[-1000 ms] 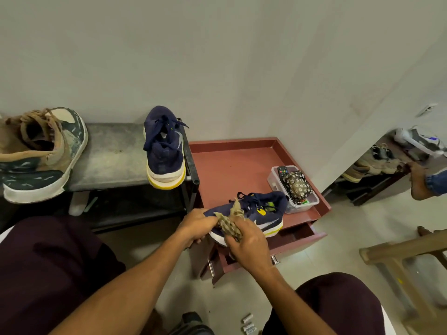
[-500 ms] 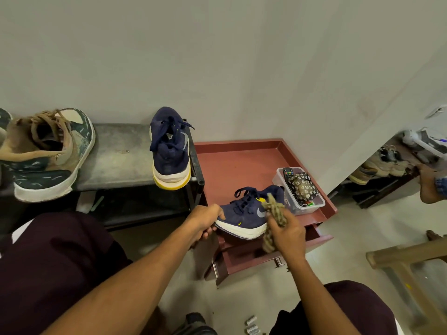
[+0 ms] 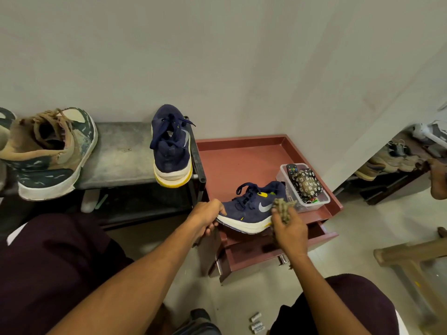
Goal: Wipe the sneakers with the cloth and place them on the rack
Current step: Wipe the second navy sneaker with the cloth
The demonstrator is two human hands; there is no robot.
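Above red table, left grip clasping sneaker toe, right grip clutching cloth against its side

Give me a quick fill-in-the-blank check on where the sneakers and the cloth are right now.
1. The left hand grips the navy sneaker by its ____ end.
2. The right hand presses a bunched ____ against that sneaker's side.
3. The second navy sneaker stands on top of the grey ____.
4. The remote control lies in the clear ____ on the red table.

Missing words: toe; cloth; rack; box.
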